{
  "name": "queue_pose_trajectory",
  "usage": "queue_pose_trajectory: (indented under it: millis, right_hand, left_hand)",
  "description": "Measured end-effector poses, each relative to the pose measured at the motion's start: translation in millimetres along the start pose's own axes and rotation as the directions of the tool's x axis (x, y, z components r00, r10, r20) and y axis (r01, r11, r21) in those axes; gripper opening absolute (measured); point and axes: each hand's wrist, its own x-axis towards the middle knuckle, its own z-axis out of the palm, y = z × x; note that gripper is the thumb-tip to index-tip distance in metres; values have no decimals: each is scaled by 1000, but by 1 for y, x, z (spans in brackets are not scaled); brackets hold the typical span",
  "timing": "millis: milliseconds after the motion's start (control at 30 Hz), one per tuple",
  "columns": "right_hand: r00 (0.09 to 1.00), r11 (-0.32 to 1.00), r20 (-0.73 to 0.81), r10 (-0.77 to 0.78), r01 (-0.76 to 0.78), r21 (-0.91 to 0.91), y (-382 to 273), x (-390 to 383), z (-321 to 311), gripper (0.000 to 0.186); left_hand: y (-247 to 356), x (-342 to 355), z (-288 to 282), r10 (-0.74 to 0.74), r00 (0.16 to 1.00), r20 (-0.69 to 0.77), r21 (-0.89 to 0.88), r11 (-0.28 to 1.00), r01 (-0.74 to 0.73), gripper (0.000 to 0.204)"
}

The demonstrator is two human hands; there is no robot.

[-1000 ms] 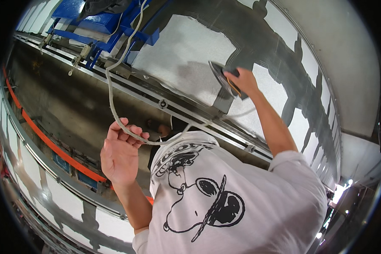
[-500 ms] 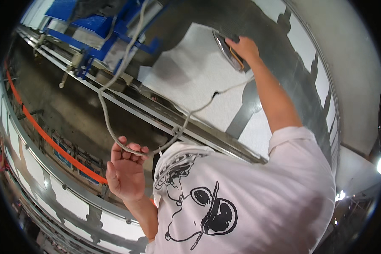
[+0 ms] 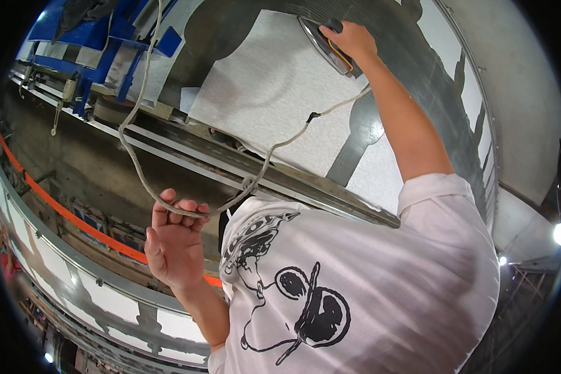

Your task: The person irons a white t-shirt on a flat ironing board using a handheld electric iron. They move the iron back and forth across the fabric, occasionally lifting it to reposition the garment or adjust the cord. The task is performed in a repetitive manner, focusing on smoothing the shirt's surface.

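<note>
Top: right hand (image 3: 355,42) grips pointed metal iron (image 3: 325,45) on grainy white sheet (image 3: 262,87). Lower left: cord (image 3: 123,132) across loosely open left hand (image 3: 177,248).

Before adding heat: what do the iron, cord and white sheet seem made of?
Iron: smooth metal body, judging by its bright reflections.
Cord: matt, pale covering, perhaps woven fabric; rubber is possible.
White sheet: matt, faintly grained, probably cloth or fibre mat.

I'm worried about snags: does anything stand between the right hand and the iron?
Nothing visible does: the right hand directly holds the iron. The pale cord runs across the fingers of the left hand and over the white sheet, clear of that grip.
</note>
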Motion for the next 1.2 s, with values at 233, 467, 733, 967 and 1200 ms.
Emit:
queue_pose_trajectory:
  millis: [233,467,733,967,1200]
  right_hand:
    - [999,1000,36,-15,15,-3,4,5,4,69]
    - [990,997,121,-70,71,-5,5,-26,6,76]
    - [930,995,353,-103,90,51,-47,-213,24,76]
    - [889,974,397,-227,217,71,-98,-257,33,70]
    - [991,986,135,10,-32,161,-91,-83,2,67]
  left_hand:
    - [-1,-3,-7,2,1000,6,1,1000,-2,70]
    - [3,6,-11,30,996,80,-16,999,-29,68]
    - [19,0,-32,52,988,145,-72,997,-42,68]
    - [51,16,-49,77,975,206,-132,990,-50,72]
    - [78,21,-44,-5,968,249,31,1000,-3,81]
